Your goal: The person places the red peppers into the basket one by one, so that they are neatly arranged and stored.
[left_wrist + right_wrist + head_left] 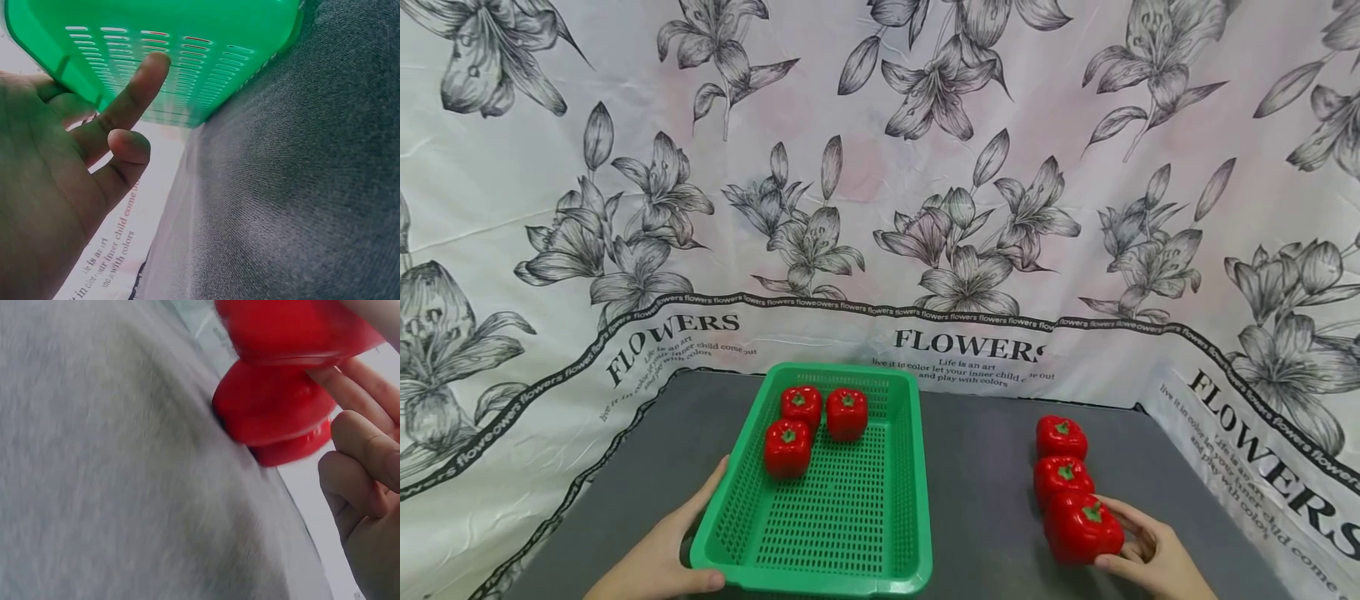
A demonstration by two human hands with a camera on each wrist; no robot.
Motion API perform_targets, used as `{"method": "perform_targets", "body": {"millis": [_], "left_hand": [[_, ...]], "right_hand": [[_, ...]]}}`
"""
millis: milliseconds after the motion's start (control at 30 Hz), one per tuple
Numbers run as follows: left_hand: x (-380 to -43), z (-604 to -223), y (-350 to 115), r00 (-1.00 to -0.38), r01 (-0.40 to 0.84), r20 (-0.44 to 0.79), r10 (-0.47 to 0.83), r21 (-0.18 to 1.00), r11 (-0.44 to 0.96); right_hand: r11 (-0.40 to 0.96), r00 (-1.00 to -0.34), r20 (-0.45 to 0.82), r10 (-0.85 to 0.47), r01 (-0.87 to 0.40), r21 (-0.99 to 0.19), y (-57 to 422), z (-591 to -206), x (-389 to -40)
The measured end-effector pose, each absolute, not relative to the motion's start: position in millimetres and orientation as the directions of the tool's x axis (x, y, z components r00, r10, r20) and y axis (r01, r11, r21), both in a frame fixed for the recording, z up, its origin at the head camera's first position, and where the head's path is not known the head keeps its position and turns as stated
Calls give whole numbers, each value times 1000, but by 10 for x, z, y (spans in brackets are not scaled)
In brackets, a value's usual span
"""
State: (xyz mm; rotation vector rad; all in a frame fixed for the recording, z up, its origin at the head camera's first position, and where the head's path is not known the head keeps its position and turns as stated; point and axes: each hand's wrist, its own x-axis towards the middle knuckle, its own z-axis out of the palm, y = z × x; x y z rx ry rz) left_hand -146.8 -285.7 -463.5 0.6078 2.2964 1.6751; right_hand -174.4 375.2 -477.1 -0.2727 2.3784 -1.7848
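On the left, a green plastic basket [831, 500] stands on the table with three red bell peppers [787, 448] in its far left part. My left hand [658, 546] holds its near left corner, thumb at the front rim and fingers along the left wall. Slotted basket wall [187, 69] shows beside those fingers in the left wrist view. At the right, my right hand [1150, 550] grips the nearest red bell pepper [1078, 529] between thumb and fingers. That pepper appears slightly raised in the right wrist view. Two more bell peppers [1063, 475] stand in a row behind it.
A dark grey cloth-like surface [981, 500] covers the table between basket and pepper row. White flower-printed curtains [865, 250] with black lettering enclose the back and both sides, meeting the table's edges.
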Motion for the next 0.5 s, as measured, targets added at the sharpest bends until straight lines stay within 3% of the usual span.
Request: {"method": "perform_targets", "body": {"millis": [67, 233, 367, 500], "left_hand": [[-1459, -4630, -2861, -884, 155, 33, 466, 962, 226], [-1447, -4621, -2863, -880, 242, 103, 463, 937, 251], [-1452, -4637, -2871, -881, 264, 125, 457, 930, 255], [-1464, -4648, -2870, -878, 267, 130, 460, 931, 248]], "right_hand": [[222, -969, 34, -244, -90, -971, 3722, -4743, -1750], [85, -947, 189, -260, -217, -972, 3624, -4631, -1791], [88, -944, 267, -195, -288, -954, 3494, -4467, -1871], [153, -958, 267, -106, -281, -947, 3319, -4230, -1988]]}}
